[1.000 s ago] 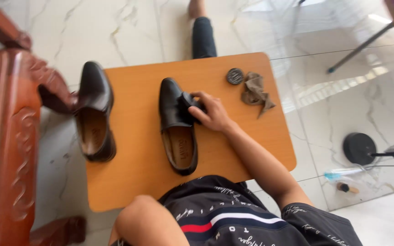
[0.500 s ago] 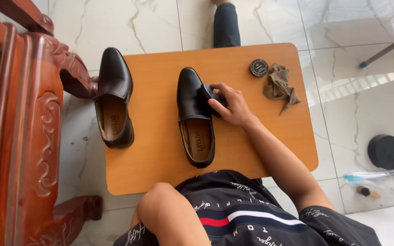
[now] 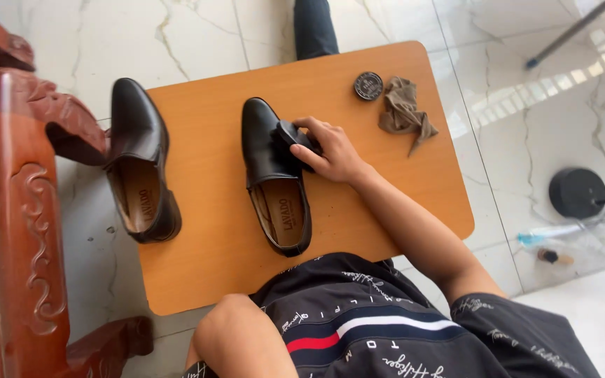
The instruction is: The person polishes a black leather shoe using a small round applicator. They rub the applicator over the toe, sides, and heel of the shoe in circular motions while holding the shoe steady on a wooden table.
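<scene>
Two black leather shoes share this scene, and the low wooden table point(image 3: 211, 273) is our landmark. One black shoe point(image 3: 269, 183) lies near the table's middle, toe pointing to the far edge, opening toward the person. On its vamp sits the right hand point(image 3: 334, 150), fingers curled tight around a small dark brush point(image 3: 290, 134), pressing it against the leather on the shoe's right flank. That grip is closed firmly on the brush, knuckles up, forearm running back across the table's near right part.

Over at the table's left edge, the second black shoe point(image 3: 138, 161) sits half on the wood, half hanging over the marble floor, toe also away. Toward the table's far right corner rests a round dark polish tin point(image 3: 368, 86), and just beside it a crumpled brown cloth point(image 3: 404, 112), the two nearly touching.

Left hand? Out of sight entirely. Left of the table stands carved red wooden furniture point(image 3: 15, 224).
</scene>
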